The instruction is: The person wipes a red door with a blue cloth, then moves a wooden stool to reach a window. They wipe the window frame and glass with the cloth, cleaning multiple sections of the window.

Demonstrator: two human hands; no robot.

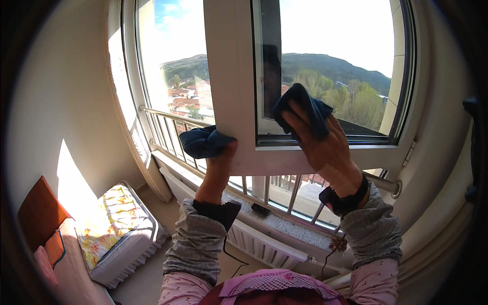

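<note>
In front of me stands a white-framed window sash [274,162], swung inward on hinges at its right side. My right hand [328,146] presses a dark blue cloth [301,106] against the lower left part of its glass pane [343,91]. Some fingers lie over the cloth. At the sash's left edge, my left hand [223,154] grips a second dark blue cloth [204,142], bunched up around the edge of the frame. The fingers of that hand are mostly hidden by fabric. Dark bands circle both wrists.
Behind the sash runs a metal railing [179,120] above a speckled stone sill [282,225], where a small black object [260,209] lies. A white radiator [263,244] sits below. At the left are a bed [68,263] and a bench with a patterned cover [122,213]. Curtains [431,259] hang right.
</note>
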